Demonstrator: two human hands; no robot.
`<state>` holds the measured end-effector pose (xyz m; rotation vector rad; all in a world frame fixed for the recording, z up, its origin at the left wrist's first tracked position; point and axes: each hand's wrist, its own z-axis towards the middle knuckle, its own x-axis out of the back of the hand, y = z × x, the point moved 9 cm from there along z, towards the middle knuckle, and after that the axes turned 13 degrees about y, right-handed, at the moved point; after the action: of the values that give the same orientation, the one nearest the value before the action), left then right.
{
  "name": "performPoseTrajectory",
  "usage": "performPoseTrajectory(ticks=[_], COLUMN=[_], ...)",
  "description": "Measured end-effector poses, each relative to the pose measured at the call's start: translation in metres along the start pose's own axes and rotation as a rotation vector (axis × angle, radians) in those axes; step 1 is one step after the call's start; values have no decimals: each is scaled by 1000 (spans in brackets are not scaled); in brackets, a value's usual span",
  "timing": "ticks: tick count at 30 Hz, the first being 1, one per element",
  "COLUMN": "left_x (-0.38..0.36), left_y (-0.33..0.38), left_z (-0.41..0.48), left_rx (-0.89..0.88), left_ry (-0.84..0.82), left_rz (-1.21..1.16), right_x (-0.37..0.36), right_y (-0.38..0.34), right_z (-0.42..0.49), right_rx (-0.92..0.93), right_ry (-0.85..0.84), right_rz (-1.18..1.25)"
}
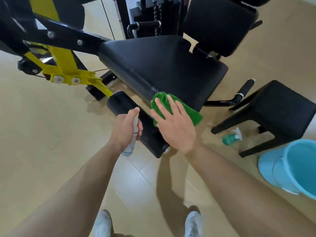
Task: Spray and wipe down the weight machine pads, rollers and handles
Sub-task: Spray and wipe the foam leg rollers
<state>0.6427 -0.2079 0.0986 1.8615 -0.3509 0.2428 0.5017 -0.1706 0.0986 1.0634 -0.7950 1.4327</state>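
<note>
The black seat pad (164, 69) of the weight machine fills the middle of the view. My right hand (174, 125) lies flat with straight fingers on a green cloth (193, 113), pressing it against the pad's front edge. My left hand (125, 130) grips a white spray bottle (130, 144), thumb up by the nozzle, just left of the cloth. Below the pad sits a black foam roller (119, 102) on a yellow arm (68, 69). A black back pad (220, 23) stands at the upper right. Two black handles (147, 24) (245, 88) stick out beside the seat.
A black plastic stool (273, 110) stands to the right. A green spray bottle (231, 136) lies on the tiled floor under it. A light blue bucket (290, 168) sits at the right edge. My two white shoes (102, 223) show at the bottom.
</note>
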Motion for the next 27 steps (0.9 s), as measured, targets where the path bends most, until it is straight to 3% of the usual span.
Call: performPoseTrajectory(ticks=[3, 6, 9, 11, 14, 19, 23, 27], left_x=[25, 38, 39, 30, 19, 19, 36, 43], left_y=[-1, -1, -7, -10, -6, 2, 4, 10], left_z=[28, 56, 70, 69, 59, 70, 84, 88], left_rx=[-33, -60, -22, -39, -99, -124, -96, -103], left_ry=[-4, 21, 39, -22, -101, -116, -1, 39], left_rz=[25, 8, -28, 10, 37, 6, -11, -31], right_x=[-34, -45, -31, -9, 5, -30, -61, -49], right_y=[-30, -34, -15, 6, 25, -10, -35, -26], right_z=[48, 83, 43, -4, -38, 59, 153, 130], right_rx=[148, 30, -52, -117, -120, -68, -55, -66], right_ry=[-42, -11, 10, 69, 19, -20, -75, -55], right_rz=[-183, -274, -286, -257, -239, -218, -154, -137])
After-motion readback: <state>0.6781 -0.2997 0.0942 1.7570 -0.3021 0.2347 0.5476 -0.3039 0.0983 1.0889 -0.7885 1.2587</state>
